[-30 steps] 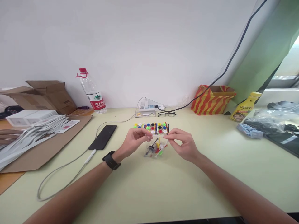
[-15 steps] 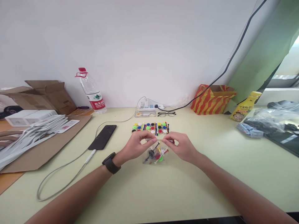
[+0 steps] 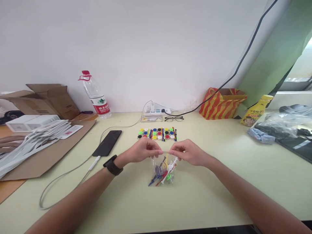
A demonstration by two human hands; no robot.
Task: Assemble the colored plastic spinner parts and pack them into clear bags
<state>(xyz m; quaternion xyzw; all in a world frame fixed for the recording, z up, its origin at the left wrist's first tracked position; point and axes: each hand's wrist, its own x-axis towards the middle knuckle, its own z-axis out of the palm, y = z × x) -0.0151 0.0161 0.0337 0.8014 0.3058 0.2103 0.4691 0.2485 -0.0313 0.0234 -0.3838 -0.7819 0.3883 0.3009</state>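
A clear plastic bag (image 3: 162, 172) hangs between my two hands over the table. Inside it lie coloured plastic arrows and round pieces, among them a blue arrow, a red one, white ones and something green. My left hand (image 3: 143, 149), with a black watch on its wrist, pinches the bag's top edge at the left. My right hand (image 3: 188, 152) pinches the same edge at the right, and a short strip of edge shows between the fingertips. Just beyond my hands, round coloured discs (image 3: 159, 134) and thin coloured arrows (image 3: 175, 134) lie in rows.
A black phone (image 3: 107, 143) on a cable lies left. Behind stand a water bottle (image 3: 99, 100), a power strip (image 3: 156, 111), glasses (image 3: 174, 119), a striped bag (image 3: 220, 105) and a yellow bottle (image 3: 255, 112). Another person's hand (image 3: 9, 143) touches white packets (image 3: 51, 136) at far left.
Both my hands have come slightly nearer and lower with the bag. The bag now hangs straighter, showing more of the arrows inside.
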